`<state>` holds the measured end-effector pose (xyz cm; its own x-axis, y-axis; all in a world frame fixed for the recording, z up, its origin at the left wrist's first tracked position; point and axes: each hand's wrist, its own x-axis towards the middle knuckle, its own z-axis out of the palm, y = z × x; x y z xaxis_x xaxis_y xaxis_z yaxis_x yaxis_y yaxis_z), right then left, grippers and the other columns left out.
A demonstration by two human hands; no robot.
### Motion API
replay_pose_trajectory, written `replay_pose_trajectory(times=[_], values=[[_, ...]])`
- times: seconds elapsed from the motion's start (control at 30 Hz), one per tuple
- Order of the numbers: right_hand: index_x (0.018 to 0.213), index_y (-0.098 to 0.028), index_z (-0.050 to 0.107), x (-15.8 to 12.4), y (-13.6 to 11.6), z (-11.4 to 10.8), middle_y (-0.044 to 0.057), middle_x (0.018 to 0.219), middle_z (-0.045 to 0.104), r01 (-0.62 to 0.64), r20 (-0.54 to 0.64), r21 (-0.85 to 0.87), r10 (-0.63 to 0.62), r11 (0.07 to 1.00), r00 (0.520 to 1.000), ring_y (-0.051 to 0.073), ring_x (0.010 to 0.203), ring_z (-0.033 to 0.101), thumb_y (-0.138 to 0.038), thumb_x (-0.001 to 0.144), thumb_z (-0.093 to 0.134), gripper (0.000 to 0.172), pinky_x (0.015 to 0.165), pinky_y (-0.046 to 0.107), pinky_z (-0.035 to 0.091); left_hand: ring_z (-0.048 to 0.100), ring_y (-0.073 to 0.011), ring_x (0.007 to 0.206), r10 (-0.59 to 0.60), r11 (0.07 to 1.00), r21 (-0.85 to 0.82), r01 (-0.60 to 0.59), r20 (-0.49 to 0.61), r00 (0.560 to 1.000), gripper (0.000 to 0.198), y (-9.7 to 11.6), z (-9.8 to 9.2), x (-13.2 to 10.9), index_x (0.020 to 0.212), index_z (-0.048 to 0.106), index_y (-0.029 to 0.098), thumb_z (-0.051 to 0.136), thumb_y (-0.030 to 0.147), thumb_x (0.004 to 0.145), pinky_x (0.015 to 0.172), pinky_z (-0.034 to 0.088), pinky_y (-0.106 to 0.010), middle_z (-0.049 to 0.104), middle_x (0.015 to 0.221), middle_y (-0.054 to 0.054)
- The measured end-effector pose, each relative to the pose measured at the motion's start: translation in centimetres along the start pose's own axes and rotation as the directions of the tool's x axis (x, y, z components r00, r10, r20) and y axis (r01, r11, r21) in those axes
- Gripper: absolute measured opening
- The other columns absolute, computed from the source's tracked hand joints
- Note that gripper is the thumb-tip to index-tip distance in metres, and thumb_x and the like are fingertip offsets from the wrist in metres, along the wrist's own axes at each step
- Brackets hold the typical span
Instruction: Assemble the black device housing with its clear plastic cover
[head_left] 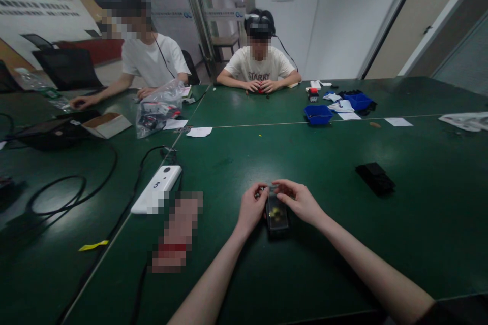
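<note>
A small dark box point(277, 216) with a see-through top lies on the green table in front of me, and yellowish shapes show through it. My left hand point(252, 207) is closed on the box's left side near its far end, thumb and fingers bent. From the right, my right hand point(299, 202) curls over the far end, its thumb and forefinger on the top. The fingers partly cover that end, so I cannot tell whether anything small is between them. Off to the right lies a stack of flat black pieces point(375, 179).
A white device marked 5 point(158, 190) and a pixelated reddish item point(178, 233) lie left, beside black cables point(57, 208). Farther off are a plastic bag point(158, 111), an open carton point(107, 125) and a blue tray point(318, 115). Two people sit across the table.
</note>
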<state>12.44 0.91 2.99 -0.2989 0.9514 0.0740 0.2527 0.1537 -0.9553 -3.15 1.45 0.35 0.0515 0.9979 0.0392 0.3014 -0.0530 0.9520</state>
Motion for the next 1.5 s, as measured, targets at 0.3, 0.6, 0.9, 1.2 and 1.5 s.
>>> replay_pose_trajectory(times=[0.3, 0.6, 0.9, 1.2, 1.5], values=[[0.106, -0.022, 0.060, 0.1, 1.4, -0.3, 0.007, 0.109, 0.053, 0.098, 0.002, -0.263, -0.101, 0.960, 0.995, 0.020, 0.108, 0.047, -0.017, 0.078, 0.054, 0.029, 0.095, 0.039, 0.035, 0.048, -0.0086, 0.046, -0.025, 0.997, -0.067, 0.026, 0.011, 1.000, 0.023, 0.3, 0.0, -0.2, 0.083, 0.060, 0.014, 0.050, 0.034, 0.078, 0.044, 0.038, -0.019, 0.055, 0.061, 0.002], [0.108, -0.022, 0.058, 0.1, 1.3, -0.3, 0.007, 0.106, 0.059, 0.097, 0.049, -0.193, -0.089, 0.976, 0.995, 0.019, 0.100, 0.053, -0.017, 0.080, 0.051, 0.030, 0.088, 0.037, 0.040, 0.046, -0.0079, 0.042, -0.055, 0.984, -0.166, 0.065, 0.066, 0.996, 0.027, 0.2, -0.1, -0.3, 0.086, 0.058, 0.014, 0.052, 0.038, 0.077, 0.039, 0.036, -0.018, 0.050, 0.058, 0.004], [0.114, -0.018, 0.056, -0.2, 2.1, -0.1, 0.010, 0.110, 0.063, -0.035, -0.056, -0.148, 0.027, 0.988, 0.998, 0.021, 0.098, 0.060, -0.030, 0.080, 0.054, 0.036, 0.087, 0.037, 0.045, 0.044, -0.0068, 0.045, -0.006, 0.997, -0.080, 0.010, 0.047, 0.999, 0.028, -0.2, 0.1, -0.2, 0.090, 0.058, 0.013, 0.060, 0.034, 0.071, 0.044, 0.033, -0.018, 0.050, 0.061, 0.004], [0.106, -0.020, 0.063, -0.4, 2.5, 0.5, 0.009, 0.102, 0.068, -0.063, -0.097, -0.171, 0.047, 0.983, 0.994, 0.024, 0.095, 0.062, -0.038, 0.083, 0.048, 0.032, 0.084, 0.038, 0.046, 0.045, -0.0068, 0.047, -0.022, 0.995, -0.100, 0.023, 0.006, 1.000, 0.028, -0.4, 0.0, -0.1, 0.089, 0.058, 0.013, 0.060, 0.035, 0.071, 0.044, 0.034, -0.017, 0.049, 0.062, 0.003], [0.131, -0.021, 0.042, -0.7, 2.6, 0.4, 0.010, 0.125, 0.055, 0.025, 0.011, -0.030, -0.024, 0.999, 1.000, 0.024, 0.114, 0.051, -0.040, 0.078, 0.057, 0.059, 0.097, 0.042, 0.038, 0.050, -0.0077, 0.054, -0.004, 0.986, -0.165, -0.007, -0.065, 0.998, 0.025, 0.6, -0.2, -0.3, 0.091, 0.056, 0.015, 0.060, 0.031, 0.072, 0.047, 0.041, -0.016, 0.050, 0.071, 0.002]])
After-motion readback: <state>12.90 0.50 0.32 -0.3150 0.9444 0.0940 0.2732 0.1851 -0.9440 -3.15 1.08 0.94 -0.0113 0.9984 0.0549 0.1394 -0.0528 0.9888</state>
